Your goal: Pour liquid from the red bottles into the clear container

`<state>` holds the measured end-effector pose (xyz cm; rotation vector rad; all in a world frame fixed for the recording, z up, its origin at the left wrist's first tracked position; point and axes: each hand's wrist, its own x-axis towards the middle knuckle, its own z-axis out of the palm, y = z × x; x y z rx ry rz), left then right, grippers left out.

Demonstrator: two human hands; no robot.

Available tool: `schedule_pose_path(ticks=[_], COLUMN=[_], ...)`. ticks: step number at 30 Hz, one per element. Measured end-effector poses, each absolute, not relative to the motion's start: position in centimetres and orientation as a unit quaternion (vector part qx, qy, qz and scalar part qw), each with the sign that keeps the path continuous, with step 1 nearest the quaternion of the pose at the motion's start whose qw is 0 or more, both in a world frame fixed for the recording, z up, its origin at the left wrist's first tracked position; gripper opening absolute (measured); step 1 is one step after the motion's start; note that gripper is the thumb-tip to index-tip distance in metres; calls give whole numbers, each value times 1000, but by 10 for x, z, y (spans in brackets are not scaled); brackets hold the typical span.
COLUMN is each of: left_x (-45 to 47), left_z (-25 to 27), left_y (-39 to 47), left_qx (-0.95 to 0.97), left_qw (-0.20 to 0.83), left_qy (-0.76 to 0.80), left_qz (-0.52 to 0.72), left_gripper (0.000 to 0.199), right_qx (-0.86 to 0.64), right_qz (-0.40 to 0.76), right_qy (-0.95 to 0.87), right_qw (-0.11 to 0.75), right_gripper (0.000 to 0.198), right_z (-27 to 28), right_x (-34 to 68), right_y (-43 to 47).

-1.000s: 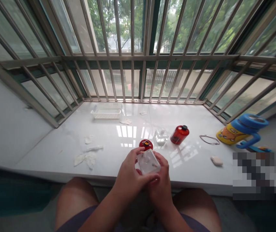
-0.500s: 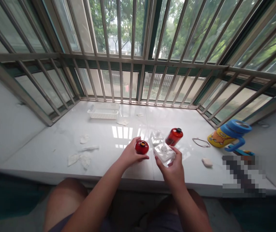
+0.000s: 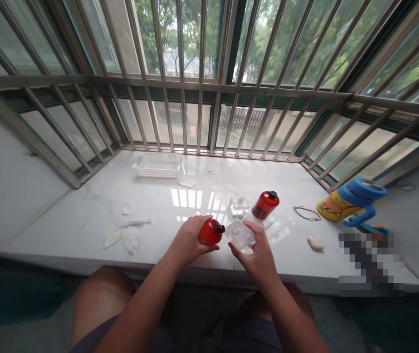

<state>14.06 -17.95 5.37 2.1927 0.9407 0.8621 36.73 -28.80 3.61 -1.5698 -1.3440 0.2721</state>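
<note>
1. Left hand [image 3: 190,238], fingers curled part-way, grips a rounded red bottle [image 3: 209,232] above the near part of the white desk [image 3: 65,235]; the bottle is tilted, its dark neck pointing toward the other hand.
2. Right hand [image 3: 262,252] pinches a clear, square-sided plastic piece [image 3: 239,234] between thumb and fingers, just beside the bottle's neck; whether they touch, I cannot tell.
3. Left of the hands lie crumpled white tissues [image 3: 111,239] and a slim white strip [image 3: 137,222]; well to the right sits a small pale block [image 3: 315,243].
4. Beyond the right hand, another clear plastic piece [image 3: 237,206] rests near a black-capped red bottle [image 3: 266,205]. Farther right are a thin cord loop [image 3: 307,214] and a blue-and-yellow handled flask [image 3: 345,202].
5. At the back left stands a white perforated basket [image 3: 158,172], before the metal window bars [image 3: 183,117].
</note>
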Motion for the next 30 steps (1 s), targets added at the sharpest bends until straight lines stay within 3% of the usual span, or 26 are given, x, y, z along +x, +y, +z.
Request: schedule_pose_path(ticks=[12,30], left_x=[143,148], left_z=[58,45], left_y=[-184,-192], left_qx=[869,824], left_qw=[240,326], left_qy=[333,348], left_qz=[276,308], left_gripper=[92,89], right_qx=[-608,-625], right_qz=[73,49], right_qy=[-670,-710], right_qw=[420,320], right_gripper=[64,75], right_z=[47,69], right_x=[386,393], right_y=[-289,-289])
